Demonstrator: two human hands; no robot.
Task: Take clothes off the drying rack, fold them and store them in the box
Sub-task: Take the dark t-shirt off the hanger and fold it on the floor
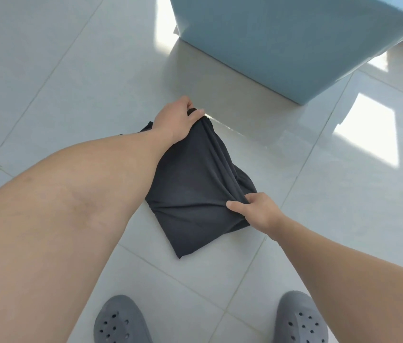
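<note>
Between both hands: dark grey garment (193,191), partly folded, held just above floor tiles (71,70). L hand (175,122) grips far corner, R hand (255,211) pinches near edge. Blue box (282,45) beyond L hand, well apart.

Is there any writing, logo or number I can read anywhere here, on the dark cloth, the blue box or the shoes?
None: no readable text shows in this view.
Dark cloth, gripped by the left hand and the right hand: plain, no label visible.
Blue box: bare wall, no print.
Grey shoes: only holes, no brand visible.
Floor tiles: unmarked.
</note>
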